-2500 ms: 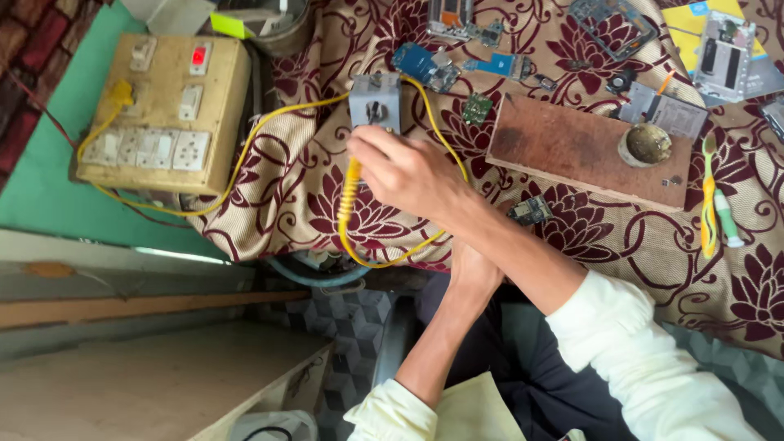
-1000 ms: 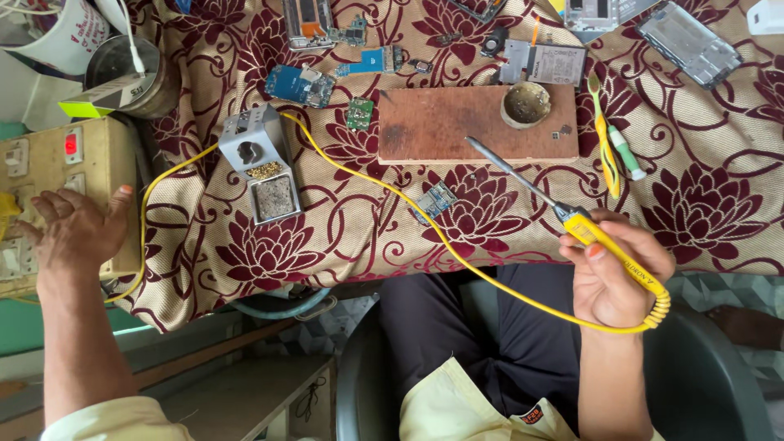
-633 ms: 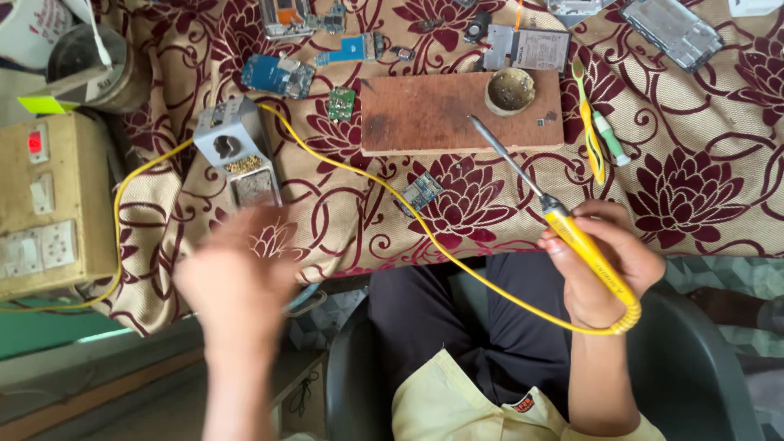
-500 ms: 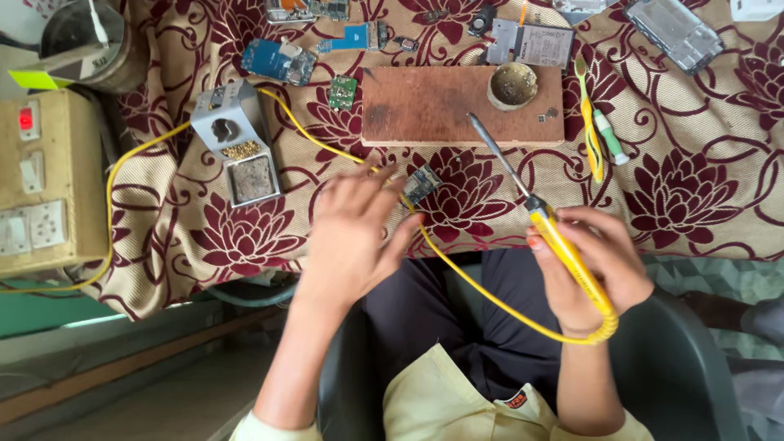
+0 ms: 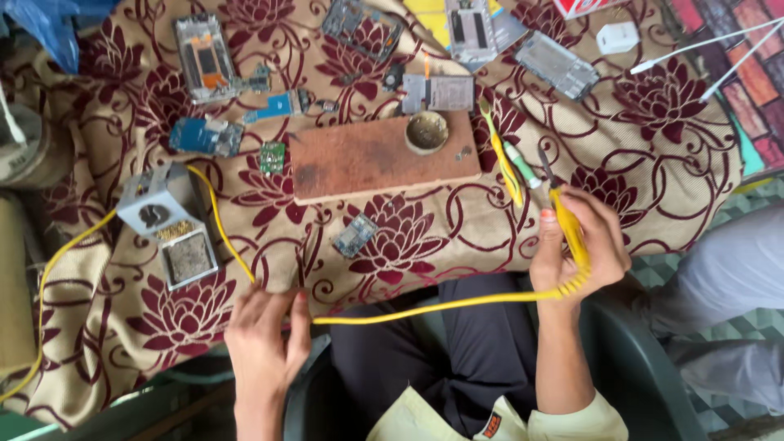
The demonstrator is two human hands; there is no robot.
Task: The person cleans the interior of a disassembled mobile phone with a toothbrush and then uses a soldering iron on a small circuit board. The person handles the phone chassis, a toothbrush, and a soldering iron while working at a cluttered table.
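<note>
My right hand (image 5: 581, 238) grips a yellow-handled soldering iron (image 5: 566, 219), tip pointing up toward the wooden board (image 5: 371, 159). Its yellow cord (image 5: 433, 306) runs left across my lap to my left hand (image 5: 263, 339), which touches the cord at the table's front edge with fingers loosely spread. A grey soldering iron stand (image 5: 169, 224) with a sponge tray sits left of the board. A small circuit board (image 5: 354, 235) lies between my hands on the floral cloth (image 5: 392, 220).
A round tin (image 5: 426, 132) sits on the wooden board. Phone parts and circuit boards (image 5: 204, 57) lie scattered at the back, with a yellow tool (image 5: 501, 159) and green-white pen (image 5: 521, 165). Another person's light trousers (image 5: 727, 294) are at right.
My left hand left the switch box at far left, swept right over the cloth and now rests on the cord. The right hand stays on the iron; the view shifted right.
</note>
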